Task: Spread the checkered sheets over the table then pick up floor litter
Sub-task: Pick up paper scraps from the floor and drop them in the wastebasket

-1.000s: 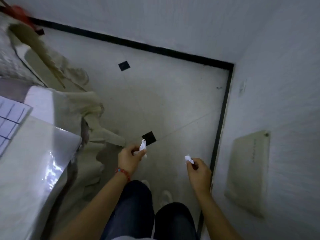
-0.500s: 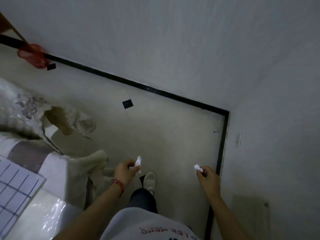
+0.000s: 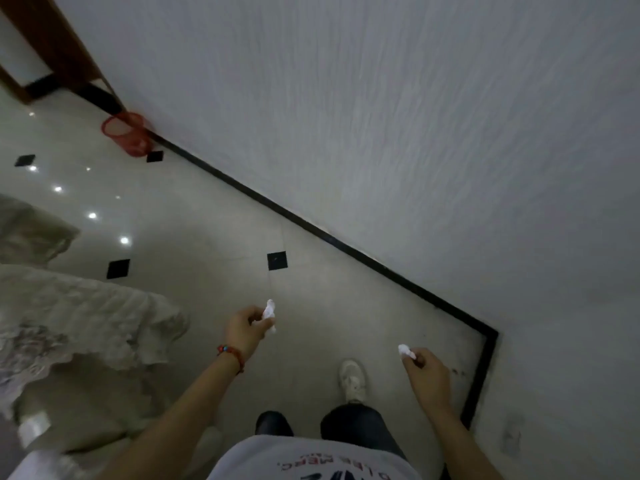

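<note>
Draped cloth (image 3: 86, 323) at left, cut off by the left edge; what it covers is hidden. Shirt (image 3: 311, 459) print cut by the bottom edge, blurred and unreadable. Left foot hidden below the shirt hem. Door frame (image 3: 52, 39) cropped at the top-left corner. Contents of the red basket (image 3: 126, 136) too small to tell.

Single head-worn wide-angle view, facing forward and steeply down along the floor (image 3: 207, 209) toward the wall (image 3: 415, 116) skirting.

Two crumpled white paper scraps (image 3: 269, 310) (image 3: 406, 351), held apart.
</note>
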`<state>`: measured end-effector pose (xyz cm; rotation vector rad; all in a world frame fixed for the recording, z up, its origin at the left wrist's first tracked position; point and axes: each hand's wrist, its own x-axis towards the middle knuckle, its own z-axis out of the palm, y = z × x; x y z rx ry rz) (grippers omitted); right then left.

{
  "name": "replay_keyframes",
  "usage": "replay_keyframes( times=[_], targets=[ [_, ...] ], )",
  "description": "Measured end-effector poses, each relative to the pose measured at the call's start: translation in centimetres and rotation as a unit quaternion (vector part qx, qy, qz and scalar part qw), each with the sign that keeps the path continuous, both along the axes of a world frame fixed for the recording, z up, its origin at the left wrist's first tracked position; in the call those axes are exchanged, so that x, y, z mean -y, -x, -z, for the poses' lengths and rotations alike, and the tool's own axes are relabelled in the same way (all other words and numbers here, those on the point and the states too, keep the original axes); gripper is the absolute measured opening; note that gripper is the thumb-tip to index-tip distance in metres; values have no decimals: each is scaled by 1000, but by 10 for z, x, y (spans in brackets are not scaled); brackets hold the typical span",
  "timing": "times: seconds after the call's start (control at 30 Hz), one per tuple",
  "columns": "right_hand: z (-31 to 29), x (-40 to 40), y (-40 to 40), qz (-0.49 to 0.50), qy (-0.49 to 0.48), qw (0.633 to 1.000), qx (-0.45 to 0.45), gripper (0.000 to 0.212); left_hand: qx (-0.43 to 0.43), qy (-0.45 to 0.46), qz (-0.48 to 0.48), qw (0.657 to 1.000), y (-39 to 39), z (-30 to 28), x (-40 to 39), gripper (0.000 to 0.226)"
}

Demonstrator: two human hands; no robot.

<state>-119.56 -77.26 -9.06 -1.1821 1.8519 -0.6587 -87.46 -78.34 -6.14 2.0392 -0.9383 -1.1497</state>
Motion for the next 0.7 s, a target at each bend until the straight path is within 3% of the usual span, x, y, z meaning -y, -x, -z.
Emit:
replay_keyframes(
  times=[0.23,0.43,0.7],
  targets=[
    [-25,171,-26,-192,16,981,1,44,-14,-9,-190,982,6,-4,19,32],
    [-30,260,-110,-315,14,949,-2,35,-10,-36,-350,936,-20,2,5,27],
    [-18,348,-245,-382,26,924,-10,38,-29,-40,-439,897,-110,25,53,26]
  ],
)
